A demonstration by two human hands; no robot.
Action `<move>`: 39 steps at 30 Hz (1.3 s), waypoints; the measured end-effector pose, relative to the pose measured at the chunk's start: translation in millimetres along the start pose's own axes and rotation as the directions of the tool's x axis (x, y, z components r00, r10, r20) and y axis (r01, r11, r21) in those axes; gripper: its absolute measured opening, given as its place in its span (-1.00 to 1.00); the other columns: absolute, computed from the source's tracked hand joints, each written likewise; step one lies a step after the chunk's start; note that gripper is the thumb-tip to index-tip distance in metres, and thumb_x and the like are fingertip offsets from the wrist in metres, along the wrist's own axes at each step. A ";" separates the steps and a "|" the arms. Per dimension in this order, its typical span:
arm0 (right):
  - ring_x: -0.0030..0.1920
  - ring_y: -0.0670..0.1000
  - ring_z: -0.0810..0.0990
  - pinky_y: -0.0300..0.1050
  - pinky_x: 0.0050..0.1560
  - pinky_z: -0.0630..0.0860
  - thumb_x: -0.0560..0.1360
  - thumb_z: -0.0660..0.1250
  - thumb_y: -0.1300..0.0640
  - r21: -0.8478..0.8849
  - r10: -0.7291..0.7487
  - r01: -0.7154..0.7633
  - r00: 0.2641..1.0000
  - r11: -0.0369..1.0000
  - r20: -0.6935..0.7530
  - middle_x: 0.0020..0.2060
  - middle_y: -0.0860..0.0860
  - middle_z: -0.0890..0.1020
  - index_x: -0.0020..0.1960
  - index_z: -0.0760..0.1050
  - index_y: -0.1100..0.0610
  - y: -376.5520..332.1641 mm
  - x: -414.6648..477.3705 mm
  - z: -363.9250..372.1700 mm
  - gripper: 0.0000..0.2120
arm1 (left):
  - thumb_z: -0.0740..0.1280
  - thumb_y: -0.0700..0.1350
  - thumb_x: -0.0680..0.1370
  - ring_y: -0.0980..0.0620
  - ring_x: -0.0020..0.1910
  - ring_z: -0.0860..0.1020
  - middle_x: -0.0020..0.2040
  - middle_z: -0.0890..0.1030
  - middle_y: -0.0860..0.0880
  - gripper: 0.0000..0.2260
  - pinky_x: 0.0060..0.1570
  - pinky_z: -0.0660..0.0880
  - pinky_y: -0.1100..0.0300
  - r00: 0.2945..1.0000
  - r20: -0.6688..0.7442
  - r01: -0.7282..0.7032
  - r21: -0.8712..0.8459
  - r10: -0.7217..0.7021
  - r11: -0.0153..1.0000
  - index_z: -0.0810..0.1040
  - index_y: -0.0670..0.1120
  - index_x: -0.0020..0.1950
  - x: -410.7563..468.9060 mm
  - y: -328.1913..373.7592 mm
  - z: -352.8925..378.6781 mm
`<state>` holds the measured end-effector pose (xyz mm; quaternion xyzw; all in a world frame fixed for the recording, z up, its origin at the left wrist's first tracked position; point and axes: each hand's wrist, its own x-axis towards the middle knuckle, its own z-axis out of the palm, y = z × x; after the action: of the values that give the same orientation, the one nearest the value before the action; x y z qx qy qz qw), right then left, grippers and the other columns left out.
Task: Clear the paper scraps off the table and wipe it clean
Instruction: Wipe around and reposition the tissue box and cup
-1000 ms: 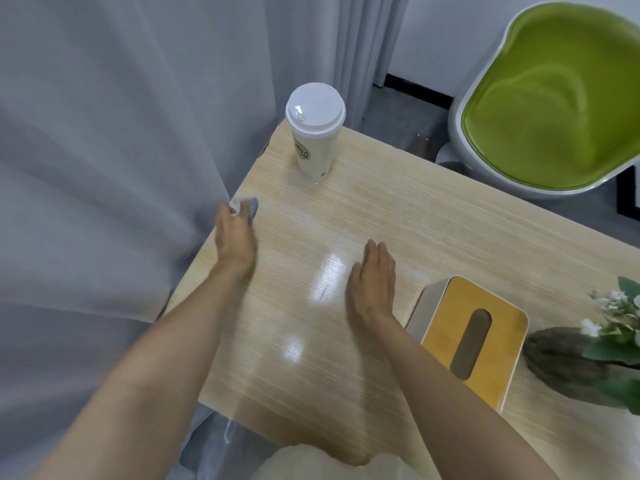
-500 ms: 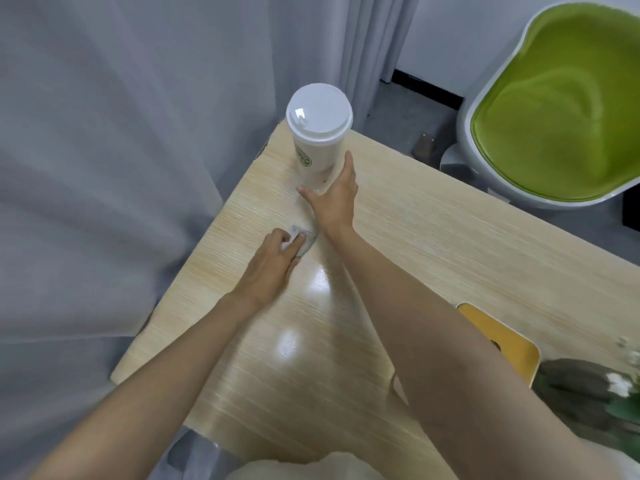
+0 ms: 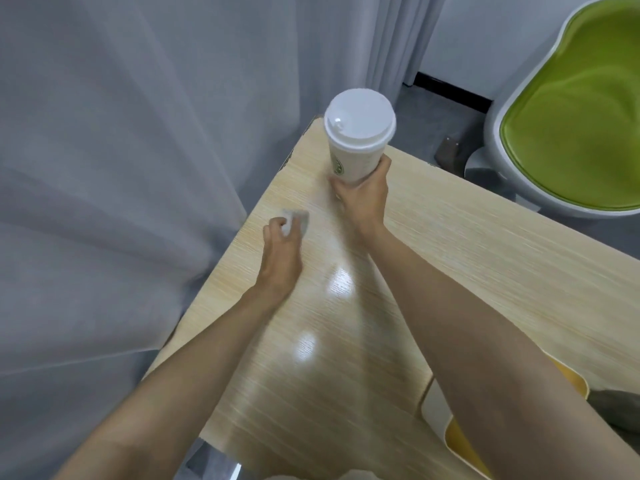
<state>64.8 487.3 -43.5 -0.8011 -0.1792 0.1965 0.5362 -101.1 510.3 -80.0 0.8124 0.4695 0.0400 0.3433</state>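
Observation:
A light wooden table (image 3: 467, 258) fills the middle of the view. My left hand (image 3: 280, 251) holds a small crumpled pale wipe (image 3: 296, 218) against the table near its left edge; the wipe is blurred. My right hand (image 3: 363, 194) grips the lower part of a white paper cup (image 3: 356, 140) with a white lid at the table's far left corner. The cup is upright, and I cannot tell whether it still touches the table. I see no loose paper scraps on the tabletop.
Grey curtains (image 3: 138, 168) hang right against the table's left edge. A green and white chair (image 3: 571, 109) stands beyond the far right side. A yellow-topped tissue box (image 3: 460, 441) sits at the near right, mostly behind my right arm.
My right hand went from lying flat on the table to the cup and now grips it. My left hand slid the wipe right along the table, then back toward the left edge.

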 end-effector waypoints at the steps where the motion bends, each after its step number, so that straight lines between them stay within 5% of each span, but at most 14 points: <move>1: 0.08 0.04 0.55 0.04 0.04 0.56 0.24 0.55 0.05 -0.007 0.002 -0.002 1.000 1.000 -0.029 0.11 0.03 0.53 0.24 0.22 0.12 0.1 -4.4 -9.7 -0.28 | 0.11 -0.04 0.65 -0.14 0.39 0.26 0.43 0.26 -0.14 -0.64 0.30 0.28 0.09 0.994 0.104 -0.025 -0.061 0.031 0.998 0.32 -0.06 0.44 0.9 4.9 -2.2; 4: 0.05 0.00 0.54 0.01 0.02 0.57 0.27 0.53 0.06 -0.028 0.053 -0.056 0.994 0.998 -0.095 0.09 -0.01 0.51 0.25 0.21 0.09 5.1 -20.4 -40.9 -0.30 | 0.01 0.33 0.58 -0.05 0.26 0.41 0.22 0.43 -0.01 -0.58 0.13 0.35 0.07 0.937 0.309 -0.161 -0.027 0.161 0.987 0.43 0.05 0.13 18.6 11.6 -23.8; 6: 0.03 -0.03 0.53 -0.09 0.00 0.55 0.30 0.52 0.07 0.001 0.109 -0.110 0.985 0.994 -0.134 0.09 -0.04 0.50 0.28 0.21 0.09 9.7 -32.8 -56.9 -0.31 | 0.00 0.36 0.56 -0.01 0.10 0.46 0.06 0.42 0.09 -0.65 0.00 0.33 0.06 0.985 0.136 -0.119 0.076 0.108 0.990 0.39 0.14 0.00 51.8 4.3 -40.1; 8: 0.00 -0.07 0.53 -0.21 -0.08 0.50 0.31 0.52 0.09 0.019 0.121 -0.120 0.986 0.993 -0.113 0.08 -0.06 0.50 0.29 0.21 0.10 10.0 -37.7 -67.6 -0.31 | 0.06 0.16 0.58 -0.11 0.11 0.45 0.07 0.43 0.02 -0.85 0.10 0.37 -0.04 0.985 -0.142 0.086 -0.098 -0.100 0.991 0.38 0.21 -0.05 90.8 2.3 -48.6; 12: -0.02 -0.07 0.56 -0.11 -0.10 0.56 0.30 0.51 0.07 -0.017 0.144 -0.147 0.983 0.989 -0.113 0.04 -0.05 0.53 0.25 0.22 0.09 19.8 -31.1 -79.4 -0.35 | 0.11 -0.01 0.62 -0.03 0.08 0.41 0.08 0.37 -0.01 -0.86 0.17 0.37 0.00 0.946 -0.323 -0.007 0.000 0.006 1.000 0.39 -0.02 0.08 105.4 31.6 -23.6; 15: -0.02 -0.07 0.56 -0.06 -0.07 0.57 0.29 0.52 0.07 -0.022 0.153 -0.157 0.978 0.987 -0.144 0.05 -0.04 0.53 0.25 0.22 0.09 22.5 -28.4 -78.8 -0.33 | 0.08 0.28 0.57 0.08 -0.09 0.45 0.01 0.40 0.10 -0.79 -0.08 0.41 0.13 0.950 -0.104 -0.281 0.114 0.293 0.953 0.36 0.19 -0.06 65.4 48.4 -1.1; 19: 0.00 -0.04 0.55 -0.07 -0.04 0.55 0.29 0.52 0.07 -0.029 0.147 -0.154 0.975 0.988 -0.166 0.06 -0.02 0.53 0.25 0.22 0.11 26.2 -27.1 -80.1 -0.33 | 0.03 0.39 0.54 0.12 -0.02 0.44 0.04 0.42 0.10 -0.71 -0.02 0.39 0.15 0.822 0.154 -0.570 0.222 0.549 0.791 0.39 0.26 -0.05 63.0 47.7 4.1; 23: 0.01 -0.03 0.53 0.03 0.05 0.56 0.31 0.52 0.07 -0.006 0.156 -0.161 0.969 0.987 -0.189 0.06 -0.05 0.51 0.26 0.22 0.09 24.1 -19.7 -84.7 -0.34 | 0.00 0.22 0.62 -0.01 0.10 0.40 0.12 0.40 0.02 -0.67 0.05 0.29 0.07 0.952 -0.175 -0.206 0.246 0.253 0.947 0.40 0.03 0.08 137.1 33.4 -16.8; 26: 0.03 -0.03 0.53 0.05 0.06 0.55 0.32 0.52 0.05 -0.019 0.138 -0.144 0.975 0.989 -0.175 0.08 -0.04 0.51 0.27 0.21 0.09 21.8 -14.8 -85.9 -0.33 | 0.14 -0.20 0.59 -0.20 0.33 0.31 0.33 0.33 -0.18 -0.70 0.23 0.32 -0.03 0.976 -0.216 0.032 0.075 -0.015 0.997 0.39 -0.12 0.33 164.9 50.5 -7.0; 29: 0.03 -0.02 0.54 0.03 0.05 0.55 0.31 0.52 0.03 -0.023 0.131 -0.138 0.974 0.990 -0.182 0.07 -0.04 0.52 0.27 0.21 0.08 20.1 -8.9 -84.8 -0.33 | 0.12 -0.28 0.60 -0.19 0.37 0.29 0.41 0.29 -0.23 -0.62 0.31 0.28 0.02 0.986 -0.055 -0.157 0.014 0.157 0.988 0.34 -0.16 0.43 137.6 93.9 33.1; 32: 0.05 -0.02 0.54 -0.02 0.05 0.54 0.32 0.52 0.04 -0.025 0.116 -0.122 0.977 0.992 -0.180 0.09 -0.03 0.53 0.28 0.21 0.09 19.5 -4.6 -84.1 -0.32 | 0.18 -0.24 0.61 -0.17 0.31 0.33 0.36 0.35 -0.21 -0.63 0.24 0.32 0.01 0.834 0.185 -0.544 0.131 0.519 0.829 0.35 -0.09 0.42 119.7 98.0 47.3; 34: 0.06 -0.03 0.54 -0.02 0.06 0.54 0.32 0.52 0.03 -0.014 0.119 -0.123 0.975 0.992 -0.189 0.11 -0.03 0.52 0.30 0.20 0.08 21.9 -4.1 -87.5 -0.31 | 0.11 -0.11 0.62 -0.18 0.23 0.34 0.28 0.37 -0.19 -0.65 0.18 0.32 0.03 0.781 0.146 -0.625 0.189 0.607 0.758 0.34 -0.01 0.42 144.1 76.1 30.8; 37: 0.06 -0.10 0.51 -0.17 0.03 0.51 0.33 0.52 0.04 0.011 0.121 -0.122 0.972 0.992 -0.203 0.12 -0.08 0.49 0.33 0.19 0.09 24.4 -3.5 -96.7 -0.28 | 0.07 0.02 0.59 -0.15 0.12 0.36 0.14 0.36 -0.10 -0.72 0.17 0.36 0.00 0.927 -0.154 -0.304 0.220 0.341 0.927 0.40 0.01 0.23 182.8 47.2 4.1; 39: 0.05 -0.12 0.51 -0.21 0.01 0.49 0.33 0.52 0.05 0.007 0.128 -0.129 0.969 0.992 -0.209 0.11 -0.08 0.49 0.33 0.20 0.09 26.6 -1.3 -104.2 -0.29 | 0.14 -0.25 0.56 -0.18 0.14 0.34 0.18 0.35 -0.17 -0.78 0.16 0.37 -0.12 0.935 -0.300 -0.131 0.203 0.189 0.970 0.41 -0.09 0.18 186.7 57.5 6.8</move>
<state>118.5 394.8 -31.9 -0.8292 -0.0703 0.1446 0.5354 47.6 635.7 -98.9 0.8587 0.4522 0.1554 0.1841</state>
